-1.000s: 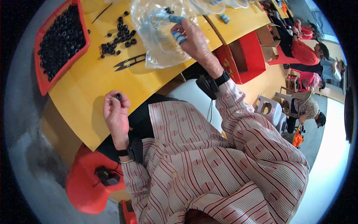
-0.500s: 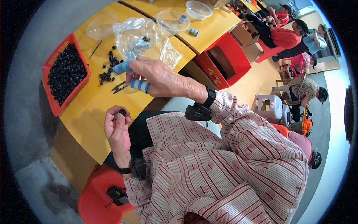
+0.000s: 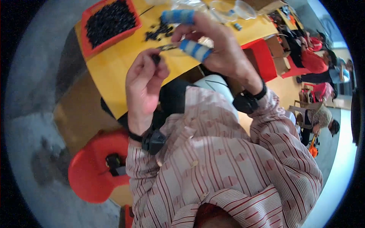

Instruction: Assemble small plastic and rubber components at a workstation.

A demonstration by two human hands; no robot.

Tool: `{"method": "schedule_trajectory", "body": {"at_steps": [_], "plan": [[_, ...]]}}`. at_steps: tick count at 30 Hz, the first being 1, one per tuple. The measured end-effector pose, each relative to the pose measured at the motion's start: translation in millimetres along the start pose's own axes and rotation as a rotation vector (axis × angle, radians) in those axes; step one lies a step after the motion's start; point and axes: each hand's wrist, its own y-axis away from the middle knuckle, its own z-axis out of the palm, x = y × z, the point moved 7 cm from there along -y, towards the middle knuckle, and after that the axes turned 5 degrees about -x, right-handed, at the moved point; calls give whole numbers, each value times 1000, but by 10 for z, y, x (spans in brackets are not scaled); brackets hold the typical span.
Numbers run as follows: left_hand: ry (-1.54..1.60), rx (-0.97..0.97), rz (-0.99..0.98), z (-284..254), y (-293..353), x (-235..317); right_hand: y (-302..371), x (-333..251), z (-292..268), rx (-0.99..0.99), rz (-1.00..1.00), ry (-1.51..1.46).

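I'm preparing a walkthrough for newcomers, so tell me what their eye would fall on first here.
Probably the right hand near the top centre, with blue-and-white wrappings on its thumb and a finger. Next, likely the red basket at upper left, beside the bare yellow of the table, full of small black pieces. Then the left hand, left of centre, with a blurred dark piece at its fingertips.

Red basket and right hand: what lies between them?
In the head view, a thin dark stick, loose small black parts and a partly hidden metal tool lie there on the yellow table.
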Motion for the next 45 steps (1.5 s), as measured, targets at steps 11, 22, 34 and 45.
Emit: {"method": "schedule_trajectory", "body": {"at_steps": [11, 22, 34, 45], "plan": [[108, -80, -101, -139, -42, -295, 144, -117, 134, -112, -83, 344], [91, 91, -115, -249, 30, -385, 106, 100, 306, -217, -71, 239], [164, 229, -219, -374, 88, -578, 121, 265, 465, -267, -194, 258], [374, 239, -273, -597, 101, -731, 232, 618, 485, -273, -11, 224]]}}
